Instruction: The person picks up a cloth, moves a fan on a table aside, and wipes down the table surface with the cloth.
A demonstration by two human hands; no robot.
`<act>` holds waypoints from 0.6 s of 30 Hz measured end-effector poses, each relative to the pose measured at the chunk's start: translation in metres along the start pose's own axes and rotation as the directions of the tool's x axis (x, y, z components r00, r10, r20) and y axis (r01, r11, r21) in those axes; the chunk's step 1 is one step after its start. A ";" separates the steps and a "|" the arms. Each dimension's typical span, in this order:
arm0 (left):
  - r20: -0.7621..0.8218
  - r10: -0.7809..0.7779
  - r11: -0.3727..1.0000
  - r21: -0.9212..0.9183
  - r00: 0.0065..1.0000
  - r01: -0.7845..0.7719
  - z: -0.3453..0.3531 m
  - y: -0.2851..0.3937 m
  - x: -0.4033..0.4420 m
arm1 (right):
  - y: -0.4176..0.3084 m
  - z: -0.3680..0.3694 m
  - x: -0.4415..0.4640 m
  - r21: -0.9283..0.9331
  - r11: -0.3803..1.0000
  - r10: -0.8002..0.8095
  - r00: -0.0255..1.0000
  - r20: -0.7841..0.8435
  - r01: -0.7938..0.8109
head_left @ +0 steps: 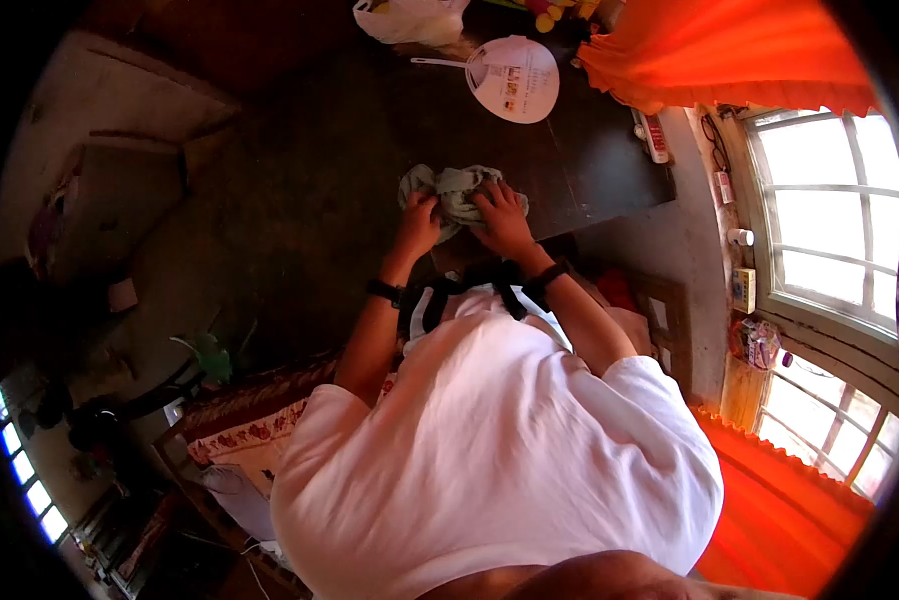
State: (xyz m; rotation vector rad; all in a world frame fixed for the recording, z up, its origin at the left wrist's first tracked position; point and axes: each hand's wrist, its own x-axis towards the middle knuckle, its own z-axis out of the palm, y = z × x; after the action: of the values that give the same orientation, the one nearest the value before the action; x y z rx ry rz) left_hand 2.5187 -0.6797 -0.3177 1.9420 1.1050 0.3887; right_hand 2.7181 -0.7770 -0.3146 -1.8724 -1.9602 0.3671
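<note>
A crumpled grey-green cloth [460, 188] lies bunched up near the edge of a dark table [370, 130]. My left hand [418, 225] grips its left part, with the fingers curled into the fabric. On the other side, my right hand [503, 218] has its fingers bent over the right part of the cloth, pressing into the folds. Parts of the fingertips are hidden by the fabric. Both wrists wear dark bands.
Beyond the cloth lie a white hand fan [515, 80] and a white plastic bag [410, 20]. A remote control [656, 138] rests at the table's right end by the wall. Small boxes and bottles line the windowsill [744, 288]. An orange curtain [730, 55] hangs at upper right.
</note>
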 end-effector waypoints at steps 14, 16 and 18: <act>0.064 0.269 0.956 0.105 0.961 -0.275 0.117 0.086 0.080 | 0.129 -0.119 -0.009 0.375 0.847 0.305 0.923 0.236 -0.376; 0.150 0.248 0.966 0.038 0.957 -0.256 0.139 0.116 0.086 | 0.155 -0.138 -0.032 0.395 0.811 0.350 0.899 0.262 -0.431; 0.211 0.461 0.878 0.035 0.862 -0.478 0.167 0.144 0.087 | 0.180 -0.158 -0.060 0.466 0.797 0.391 0.916 0.086 -0.384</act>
State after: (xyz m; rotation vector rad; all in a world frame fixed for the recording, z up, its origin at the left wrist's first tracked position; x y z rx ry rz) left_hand 2.7496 -0.7319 -0.3137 2.2696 0.5149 0.4018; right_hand 2.9514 -0.8379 -0.2630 -1.9083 -1.2923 0.8676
